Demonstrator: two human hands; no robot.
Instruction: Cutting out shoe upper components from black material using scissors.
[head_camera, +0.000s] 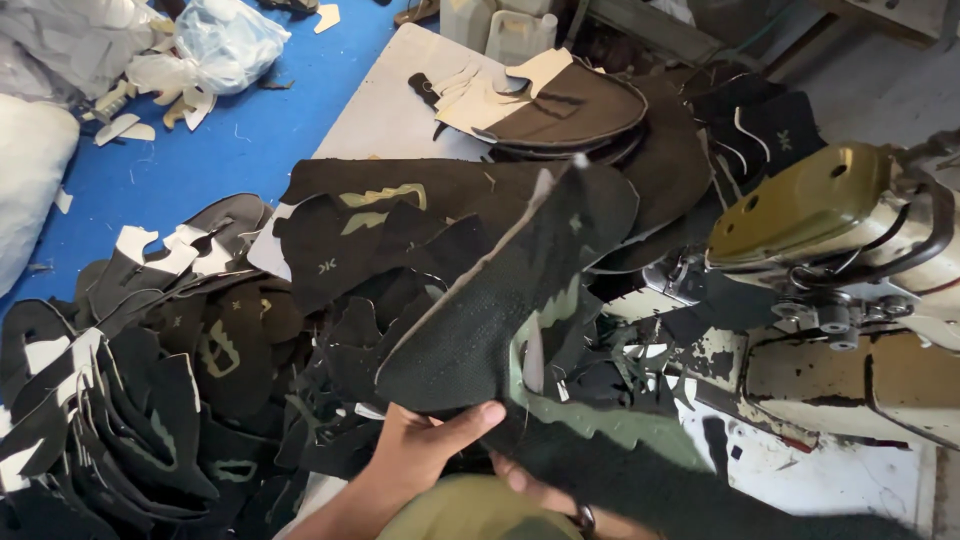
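my left hand (425, 450) sits at the near edge of the worktop (390, 110), thumb pressed across the lower corner of a dark knit shoe upper (500, 300), pinching it against the fingers underneath. the upper stands tilted, its tip pointing toward the far edge, pale lining edge showing along its left side, green trim hanging at its lower right.

my right hand (545, 490) is mostly hidden under the same fabric; only a few fingers and a ring show. it touches the piece from below, but i cannot tell how it grips.

left of the hands, a heap of black cut pieces (150, 400) spills over the worktop's left edge, some with pale backing and green marks. flatter dark panels (380, 215) lie just behind the held upper. toward the far edge rests a stack of rounded dark pieces (580, 105) with cream cutouts on top.

at the right edge stands a sewing machine (850, 260), olive head, chipped cream body. blue floor (250, 130) beyond the left side, clear plastic bag (225, 40) on it.
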